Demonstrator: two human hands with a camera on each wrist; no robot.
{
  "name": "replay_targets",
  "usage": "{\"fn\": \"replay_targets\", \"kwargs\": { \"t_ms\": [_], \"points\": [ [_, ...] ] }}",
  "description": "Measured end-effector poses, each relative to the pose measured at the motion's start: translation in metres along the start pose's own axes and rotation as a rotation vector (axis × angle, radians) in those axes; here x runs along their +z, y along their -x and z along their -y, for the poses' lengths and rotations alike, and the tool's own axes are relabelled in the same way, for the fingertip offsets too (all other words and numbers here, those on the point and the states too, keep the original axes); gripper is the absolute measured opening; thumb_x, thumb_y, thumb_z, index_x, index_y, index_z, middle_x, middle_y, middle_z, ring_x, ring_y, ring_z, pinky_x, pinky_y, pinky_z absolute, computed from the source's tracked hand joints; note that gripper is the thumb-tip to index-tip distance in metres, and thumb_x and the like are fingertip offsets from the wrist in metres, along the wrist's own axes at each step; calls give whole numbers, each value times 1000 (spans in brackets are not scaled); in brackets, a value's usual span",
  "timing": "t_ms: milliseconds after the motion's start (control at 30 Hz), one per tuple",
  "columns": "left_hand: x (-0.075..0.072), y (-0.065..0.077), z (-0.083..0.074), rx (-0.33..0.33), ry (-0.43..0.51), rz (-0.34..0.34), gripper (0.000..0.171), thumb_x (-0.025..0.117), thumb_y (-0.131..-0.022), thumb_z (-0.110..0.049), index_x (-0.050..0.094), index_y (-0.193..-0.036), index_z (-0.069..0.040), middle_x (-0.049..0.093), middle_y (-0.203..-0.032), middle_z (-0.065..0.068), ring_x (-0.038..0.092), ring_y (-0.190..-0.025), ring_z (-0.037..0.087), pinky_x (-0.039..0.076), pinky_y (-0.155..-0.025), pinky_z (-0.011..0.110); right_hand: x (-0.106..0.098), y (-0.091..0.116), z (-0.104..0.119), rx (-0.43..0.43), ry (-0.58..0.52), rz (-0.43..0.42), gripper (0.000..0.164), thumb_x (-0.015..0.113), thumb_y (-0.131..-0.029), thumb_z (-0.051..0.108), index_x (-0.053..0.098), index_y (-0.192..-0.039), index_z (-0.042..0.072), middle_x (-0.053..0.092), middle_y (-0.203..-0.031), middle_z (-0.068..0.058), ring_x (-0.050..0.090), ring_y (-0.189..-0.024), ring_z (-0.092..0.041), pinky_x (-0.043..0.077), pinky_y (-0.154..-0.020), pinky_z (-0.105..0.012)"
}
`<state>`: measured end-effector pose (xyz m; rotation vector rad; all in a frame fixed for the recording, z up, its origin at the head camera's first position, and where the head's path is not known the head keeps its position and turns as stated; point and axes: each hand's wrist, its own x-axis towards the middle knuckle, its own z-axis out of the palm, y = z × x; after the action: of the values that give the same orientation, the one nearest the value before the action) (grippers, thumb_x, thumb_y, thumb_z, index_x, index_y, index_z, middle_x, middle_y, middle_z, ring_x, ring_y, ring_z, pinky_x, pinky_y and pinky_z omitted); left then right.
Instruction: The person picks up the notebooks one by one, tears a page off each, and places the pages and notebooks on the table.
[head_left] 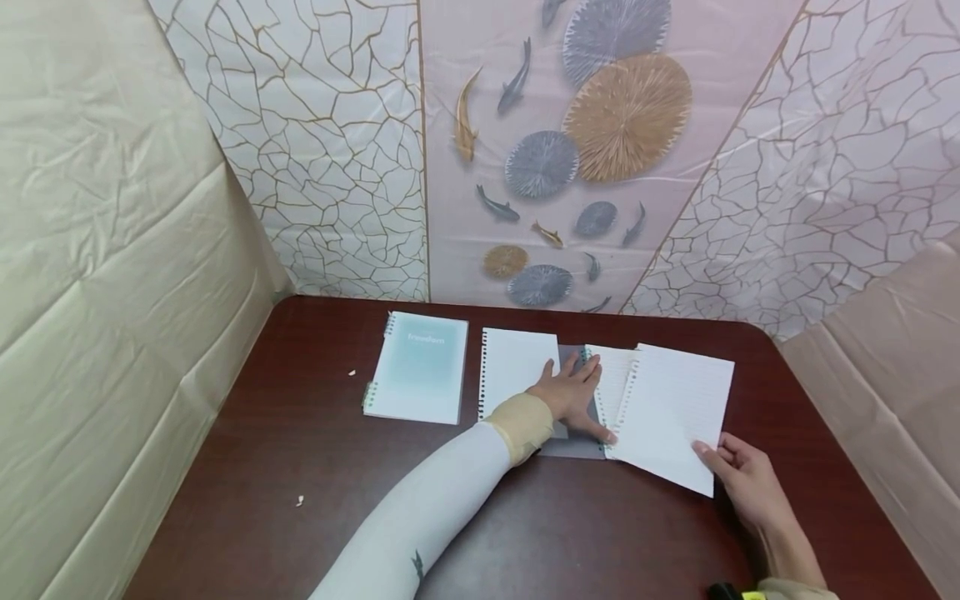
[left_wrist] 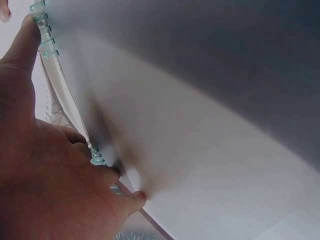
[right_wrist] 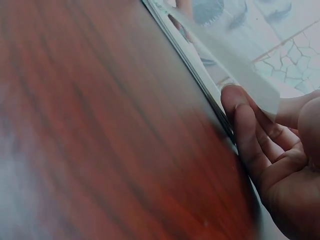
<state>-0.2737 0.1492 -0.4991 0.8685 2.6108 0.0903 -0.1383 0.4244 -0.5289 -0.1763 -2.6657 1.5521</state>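
An opened notebook lies on the table, its grey cover (head_left: 572, 447) folded out to the left and teal binder rings (left_wrist: 47, 45) along its spine. Spread over the cover and spine, my left hand (head_left: 572, 396) has its fingers splayed and its thumb at the rings' near end. My right hand (head_left: 742, 479) pinches the lower right corner of lined, hole-punched paper (head_left: 675, 412). That paper lies at a slant, overlapping the lined pages (head_left: 611, 371) beside the rings. In the right wrist view, thumb and fingers grip the paper (right_wrist: 250, 75) at its edge.
Left of the grey cover, partly overlapping it, lies white punched paper (head_left: 517, 358). A closed light-blue notebook (head_left: 422, 367) with rings on its left sits farther left. Small white scraps (head_left: 300, 501) dot the dark red table (head_left: 247, 467). Patterned cloth (head_left: 345, 150) hangs behind.
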Motion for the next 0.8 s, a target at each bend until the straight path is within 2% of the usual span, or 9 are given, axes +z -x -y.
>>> {"fn": "replay_targets", "kwargs": {
  "t_ms": [100,133,167,200,367,433,533,667,800],
  "points": [
    [-5,6,0,5,-2,-9,128,59,-71,-91,3,-165,-24,-9,-171,-10,-5,-155,21,8,-126,53,-2,3,-2,3,-13,-24,38,63,-103,24,51,-86,-7,44,-60,15,43,-55,-3,41,-46,-27],
    [-5,6,0,4,-6,-16,127,59,-72,-90,3,-165,-25,-9,-171,-11,-5,-155,21,9,-126,53,-3,3,-3,5,-21,-24,38,63,-103,24,50,-85,-7,43,-60,14,43,-54,-3,40,-45,-28],
    [-6,8,0,2,-8,-21,126,59,-72,-90,3,-165,-25,-8,-171,-11,-5,-155,21,10,-126,53,-3,4,-3,8,-39,-19,38,63,-103,23,50,-86,-8,47,-60,14,46,-55,-4,41,-46,-28],
    [-6,9,0,-4,-14,-24,124,59,-73,-89,3,-165,-26,-8,-170,-12,-5,-155,20,10,-125,53,-4,4,-3,13,-45,-20,38,63,-103,24,49,-85,-7,43,-59,13,43,-53,-4,40,-45,-29],
    [-10,17,0,1,-7,-37,116,58,-79,-84,6,-165,-25,-4,-171,-12,-1,-155,19,14,-125,51,-5,5,-2,29,-99,14,33,63,-103,23,57,-96,-9,62,-66,9,55,-59,-5,48,-50,-25],
    [-11,18,0,14,5,-46,117,58,-79,-84,8,-165,-22,-2,-171,-9,0,-155,21,14,-125,52,-6,4,-2,38,-90,13,33,63,-103,24,58,-98,-8,63,-66,9,56,-60,-6,49,-50,-25],
    [-12,19,0,30,17,-53,119,59,-78,-84,10,-165,-20,-1,-172,-7,0,-155,23,14,-125,52,-9,2,0,37,-24,9,35,63,-103,28,61,-101,-7,63,-67,9,55,-61,-6,49,-51,-26],
    [-9,17,0,29,20,-47,120,59,-78,-85,9,-165,-20,-2,-172,-7,-1,-155,23,13,-126,53,-22,-4,7,-1,152,8,38,60,-104,33,63,-105,-5,55,-67,8,50,-63,-7,43,-51,-28],
    [-6,13,-1,20,9,-39,118,58,-79,-85,7,-165,-23,-5,-171,-10,-3,-155,21,12,-126,53,-44,-19,15,-31,242,54,40,55,-107,32,61,-114,-7,63,-74,3,55,-67,-8,47,-54,-26]
  ]
}}
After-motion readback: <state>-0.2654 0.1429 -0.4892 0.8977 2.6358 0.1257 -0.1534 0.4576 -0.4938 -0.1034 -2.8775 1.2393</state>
